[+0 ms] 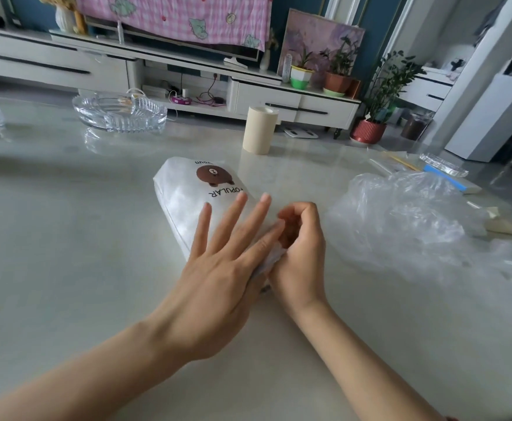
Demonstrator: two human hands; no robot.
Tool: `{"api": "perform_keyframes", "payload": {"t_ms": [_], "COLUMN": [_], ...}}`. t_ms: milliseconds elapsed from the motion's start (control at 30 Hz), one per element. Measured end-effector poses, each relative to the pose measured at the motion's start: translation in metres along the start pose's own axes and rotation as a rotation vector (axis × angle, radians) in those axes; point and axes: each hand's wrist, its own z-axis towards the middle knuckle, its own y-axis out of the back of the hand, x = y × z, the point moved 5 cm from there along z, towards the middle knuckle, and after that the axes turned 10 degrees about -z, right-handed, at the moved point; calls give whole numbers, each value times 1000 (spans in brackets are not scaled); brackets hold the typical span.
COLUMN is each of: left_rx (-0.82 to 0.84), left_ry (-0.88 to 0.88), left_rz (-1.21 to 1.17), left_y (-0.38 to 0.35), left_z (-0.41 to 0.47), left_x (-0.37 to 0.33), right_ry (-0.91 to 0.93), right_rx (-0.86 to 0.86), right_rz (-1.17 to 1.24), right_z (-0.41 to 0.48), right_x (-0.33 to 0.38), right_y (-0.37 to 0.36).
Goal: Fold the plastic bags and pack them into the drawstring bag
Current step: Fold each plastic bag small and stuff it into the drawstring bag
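A white drawstring bag (185, 189) with a brown bear print and the word POPULAR lies on the pale table, stuffed and bulging. My left hand (218, 262) lies flat on its near end with straight, spread fingers. My right hand (297, 247) sits just to the right of it, fingers curled at the bag's near opening, where a bit of crumpled white material shows between the two hands. What the right fingers hold is hidden. A heap of clear crumpled plastic bags (406, 220) lies to the right.
A beige roll (259, 129) stands behind the drawstring bag. A glass ashtray (118, 112) sits at the far left, a smaller glass dish (443, 164) and a blue-edged item (449, 179) at the far right. A TV cabinet and potted plants stand beyond the table.
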Motion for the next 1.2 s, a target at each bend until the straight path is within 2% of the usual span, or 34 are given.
{"api": "perform_keyframes", "payload": {"t_ms": [67,133,200,234,300,367,434,467,534,601,667,734,834,901,1001,1201], "left_rx": [25,55,66,60,25,-18,-56,-72,-107,-144,-180,-191,-175,-156,-130,5], "left_ry": [-65,-100,-95,-75,-14,66,177,236,344,427,409,312,143,72,73,55], "left_rz": [54,158,266,299,352,393,421,430,441,435,411,370,249,132,0,-24], "left_y": [-3,-8,-10,-9,-5,2,12,18,28,35,37,35,30,27,24,9], "left_z": [5,7,7,7,7,8,7,6,4,1,1,4,9,11,9,2], "left_x": [3,11,20,25,36,52,69,77,88,95,92,79,54,44,41,47], "right_ry": [-34,-51,-93,-114,-122,-96,-160,-239,-342,-313,-257,-206,-51,-2,-165,-314], "right_rx": [84,257,423,441,316,155,163,191,209,178,121,49,-51,86,388,474], "right_rz": [-76,-106,-93,-88,-164,-523,-921,-1026,-1097,-1149,-1171,-1140,-866,-561,-148,65], "right_z": [5,12,16,17,22,27,28,27,26,28,31,31,31,31,21,15], "right_x": [-7,-8,-7,-7,-13,-24,-38,-45,-54,-55,-53,-50,-39,-30,-19,-14], "right_y": [0,0,3,8,23,39,48,52,60,61,62,64,64,51,28,24]}}
